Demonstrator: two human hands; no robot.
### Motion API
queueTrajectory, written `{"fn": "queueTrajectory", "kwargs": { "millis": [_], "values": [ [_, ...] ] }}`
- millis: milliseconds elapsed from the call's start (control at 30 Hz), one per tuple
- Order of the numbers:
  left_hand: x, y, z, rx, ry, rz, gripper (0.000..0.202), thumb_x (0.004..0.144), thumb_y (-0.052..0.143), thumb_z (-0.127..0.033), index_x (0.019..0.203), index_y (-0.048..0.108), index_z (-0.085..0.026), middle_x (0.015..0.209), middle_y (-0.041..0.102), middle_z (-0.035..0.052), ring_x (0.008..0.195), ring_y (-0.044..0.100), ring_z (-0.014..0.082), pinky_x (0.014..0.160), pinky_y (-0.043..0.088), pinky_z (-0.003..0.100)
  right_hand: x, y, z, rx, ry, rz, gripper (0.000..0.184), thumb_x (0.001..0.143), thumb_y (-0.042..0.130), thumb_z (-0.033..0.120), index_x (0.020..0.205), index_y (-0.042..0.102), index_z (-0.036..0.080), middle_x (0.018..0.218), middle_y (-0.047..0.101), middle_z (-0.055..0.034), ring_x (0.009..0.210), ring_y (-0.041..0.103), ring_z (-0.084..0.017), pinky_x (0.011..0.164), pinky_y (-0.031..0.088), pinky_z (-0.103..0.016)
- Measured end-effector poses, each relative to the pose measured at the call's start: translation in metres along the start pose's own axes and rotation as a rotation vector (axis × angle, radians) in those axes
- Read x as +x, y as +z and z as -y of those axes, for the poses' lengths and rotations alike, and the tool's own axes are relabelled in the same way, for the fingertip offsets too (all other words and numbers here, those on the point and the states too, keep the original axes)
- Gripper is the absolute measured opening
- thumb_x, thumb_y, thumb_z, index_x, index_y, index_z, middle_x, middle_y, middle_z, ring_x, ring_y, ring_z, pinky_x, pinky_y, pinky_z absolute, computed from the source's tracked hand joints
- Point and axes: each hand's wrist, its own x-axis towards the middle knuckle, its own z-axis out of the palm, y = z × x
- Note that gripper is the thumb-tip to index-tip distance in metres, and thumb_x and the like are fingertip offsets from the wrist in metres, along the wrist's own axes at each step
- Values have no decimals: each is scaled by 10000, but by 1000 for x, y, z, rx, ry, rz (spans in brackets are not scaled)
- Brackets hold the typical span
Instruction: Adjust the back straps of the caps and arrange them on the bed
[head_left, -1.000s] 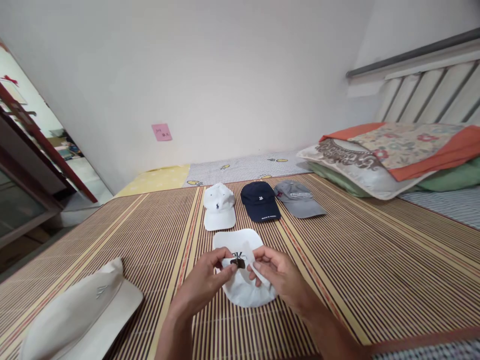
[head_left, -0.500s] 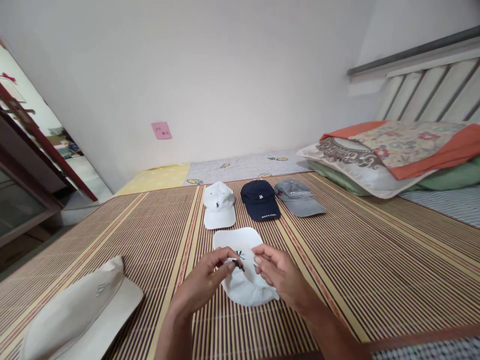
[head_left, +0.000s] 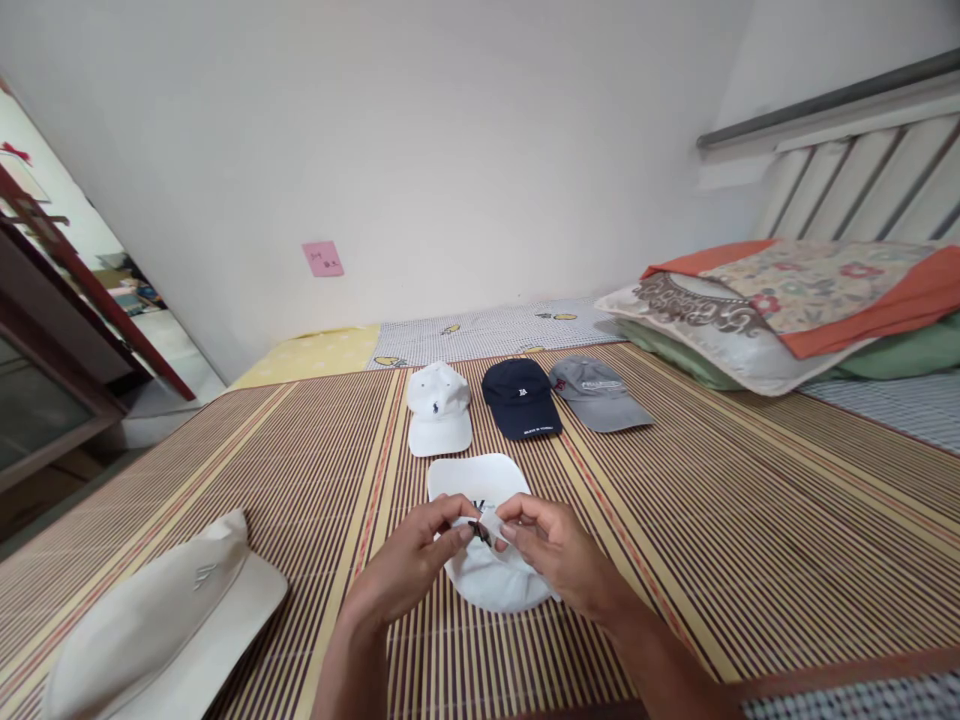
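A white cap [head_left: 495,588] with dark lettering lies before me, its brim turned away. My left hand [head_left: 416,550] is closed above it, thumb and fingertips pinching a small dark piece [head_left: 481,533] that looks like a strap buckle. From the right, my right hand [head_left: 559,548] pinches a short white strap [head_left: 492,521], whose end meets the dark piece. Whether the strap passes through it, I cannot tell. Both hands hover over the cap and partly cover its lettering.
Beyond it stand another white cap [head_left: 439,408], a navy cap [head_left: 519,398] and a grey cap [head_left: 598,393] in a row. A beige cap [head_left: 161,620] lies at the near left on the striped mat [head_left: 750,520]. Pillows [head_left: 750,330] are stacked at the right.
My right hand has moved slightly left, bringing the white strap against the dark piece. My left hand has barely shifted. The caps in the row are unmoved.
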Motion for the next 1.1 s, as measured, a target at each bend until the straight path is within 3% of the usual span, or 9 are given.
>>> {"fn": "queueTrajectory", "kwargs": {
  "millis": [200, 467, 633, 933, 1100],
  "values": [
    [1, 0, 4, -111, -22, -20, 224, 937, 680, -424, 970, 625, -209, 843, 569, -9, 779, 495, 167, 701, 377, 283, 0, -1, 2, -36, 16, -2, 253, 942, 668, 433, 919, 728, 189, 732, 648, -3, 644, 539, -139, 590, 390, -249],
    [1, 1, 0, -175, -31, 10, 270, 903, 731, -450, 937, 653, -194, 801, 560, -17, 746, 467, 151, 686, 355, 276, -1, -3, 3, -19, 0, 58, 284, 938, 668, 451, 876, 749, 186, 716, 652, 5, 668, 571, -146, 654, 435, -264],
    [2, 2, -4, -240, -26, 47, 279, 900, 748, -446, 929, 660, -182, 807, 589, -9, 741, 493, 141, 687, 360, 270, -3, -3, 8, -76, 2, 70, 229, 948, 647, 382, 879, 755, 192, 750, 683, -1, 719, 609, -160, 719, 459, -278],
    [1, 2, -3, -254, -43, 49, 297, 887, 765, -444, 911, 644, -174, 819, 593, -6, 755, 508, 140, 694, 366, 272, -5, -3, 15, -181, -72, 61, 166, 954, 622, 250, 906, 771, 195, 835, 734, -19, 800, 652, -179, 741, 457, -274],
    [1, 1, -4, -221, -54, 44, 317, 882, 758, -471, 891, 637, -178, 792, 547, -19, 740, 466, 141, 680, 346, 274, -4, -8, 12, -305, -208, 66, 217, 999, 570, 190, 978, 784, 217, 916, 734, -28, 894, 674, -183, 810, 460, -279]
  ]
}}
